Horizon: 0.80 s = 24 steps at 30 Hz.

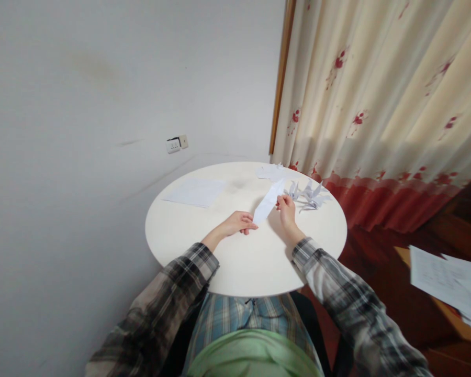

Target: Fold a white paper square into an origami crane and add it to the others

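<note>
A long folded strip of white paper [267, 203] is held at a slant above the round white table [239, 267]. My left hand [238, 223] pinches its lower near end between thumb and fingers. On the strip's right edge, my right hand [286, 207] grips with closed fingers. Just beyond my right hand lie several folded paper cranes [313, 197], bunched together with pointed tips sticking up. A stack of flat white paper [196, 192] rests on the table's left side.
More white paper pieces [270, 172] lie at the table's far edge. A wall with a socket [173, 145] stands close at the left. A patterned curtain [361, 104] hangs at the right. Printed sheets [447, 277] lie on wooden furniture at the lower right.
</note>
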Tool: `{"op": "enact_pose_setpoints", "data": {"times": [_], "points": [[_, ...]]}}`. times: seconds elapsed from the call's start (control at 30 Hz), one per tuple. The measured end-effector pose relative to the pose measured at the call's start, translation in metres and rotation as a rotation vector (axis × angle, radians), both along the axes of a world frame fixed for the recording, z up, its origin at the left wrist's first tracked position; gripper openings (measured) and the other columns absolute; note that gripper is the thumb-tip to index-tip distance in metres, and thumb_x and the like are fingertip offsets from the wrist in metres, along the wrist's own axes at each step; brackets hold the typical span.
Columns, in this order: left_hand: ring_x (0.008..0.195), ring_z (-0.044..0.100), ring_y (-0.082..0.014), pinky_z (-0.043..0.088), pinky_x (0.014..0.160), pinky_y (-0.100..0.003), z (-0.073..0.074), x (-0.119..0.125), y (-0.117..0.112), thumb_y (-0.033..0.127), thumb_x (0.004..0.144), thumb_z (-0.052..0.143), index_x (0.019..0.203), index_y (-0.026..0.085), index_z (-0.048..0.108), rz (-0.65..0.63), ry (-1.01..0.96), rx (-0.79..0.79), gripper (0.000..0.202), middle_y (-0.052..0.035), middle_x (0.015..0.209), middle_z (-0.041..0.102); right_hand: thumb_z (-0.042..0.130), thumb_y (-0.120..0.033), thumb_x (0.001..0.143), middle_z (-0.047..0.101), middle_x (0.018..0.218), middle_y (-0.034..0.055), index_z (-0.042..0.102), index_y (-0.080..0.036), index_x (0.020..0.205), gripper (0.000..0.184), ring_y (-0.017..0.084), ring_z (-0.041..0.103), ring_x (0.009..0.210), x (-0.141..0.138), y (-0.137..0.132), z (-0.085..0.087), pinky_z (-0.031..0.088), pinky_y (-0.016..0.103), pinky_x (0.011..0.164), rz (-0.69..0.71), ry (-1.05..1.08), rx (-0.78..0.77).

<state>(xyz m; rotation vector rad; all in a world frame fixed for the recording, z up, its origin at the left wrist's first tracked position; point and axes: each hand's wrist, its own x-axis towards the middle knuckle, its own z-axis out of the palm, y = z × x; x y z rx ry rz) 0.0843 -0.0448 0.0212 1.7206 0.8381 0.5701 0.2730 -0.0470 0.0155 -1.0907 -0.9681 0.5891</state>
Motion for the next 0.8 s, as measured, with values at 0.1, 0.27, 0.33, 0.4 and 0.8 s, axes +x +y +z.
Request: {"op": "enact_pose_setpoints", "data": {"times": [0.1,0.27,0.33,0.4,0.8], "points": [[0.045,0.048,-0.0064,0.034,0.046,-0.020,0.002,0.000,-0.002,0.030,0.058,0.072,0.072,0.012,0.057,-0.026,-0.023,-0.014,0.028,0.0020,0.056,0.057,0.048,-0.044,0.068,0.046,0.066,-0.0021,0.044,-0.021,0.070,0.024,0.011,0.044,0.059,-0.001,0.002,-0.002,0.039,0.025,0.056,0.063,0.053,-0.012],[0.053,0.054,-0.0085,0.036,0.049,-0.020,0.000,0.000,-0.002,0.038,0.067,0.063,0.076,0.011,0.058,-0.066,-0.042,-0.005,0.029,-0.0031,0.063,0.062,0.052,-0.044,0.064,0.046,0.062,-0.0032,0.043,-0.021,0.071,0.025,0.011,0.044,0.056,-0.003,0.004,-0.001,0.039,0.025,0.053,0.138,0.110,-0.059],[0.054,0.056,-0.0092,0.035,0.047,-0.019,-0.001,0.001,0.001,0.044,0.074,0.054,0.083,0.011,0.057,-0.022,-0.090,-0.017,0.034,-0.0052,0.068,0.064,0.054,-0.043,0.063,0.044,0.059,-0.0040,0.043,-0.021,0.068,0.025,0.011,0.043,0.053,-0.004,0.003,0.000,0.037,0.024,0.050,0.155,0.100,-0.067],[0.055,0.057,-0.0096,0.035,0.047,-0.019,-0.003,0.002,0.004,0.045,0.073,0.053,0.087,0.012,0.056,0.047,-0.140,-0.037,0.037,-0.0054,0.072,0.065,0.056,-0.041,0.061,0.043,0.055,-0.0047,0.044,-0.021,0.066,0.024,0.010,0.042,0.051,-0.007,0.001,0.001,0.036,0.024,0.049,0.231,0.061,-0.094],[0.044,0.049,-0.0076,0.036,0.044,-0.019,-0.007,0.001,0.009,0.041,0.069,0.061,0.077,0.014,0.049,0.203,-0.201,0.101,0.031,0.0029,0.052,0.055,0.065,-0.031,0.056,0.048,0.047,-0.0107,0.043,-0.022,0.084,0.036,0.009,0.045,0.045,-0.020,-0.008,-0.003,0.035,0.022,0.048,0.561,0.025,-0.139]]}}
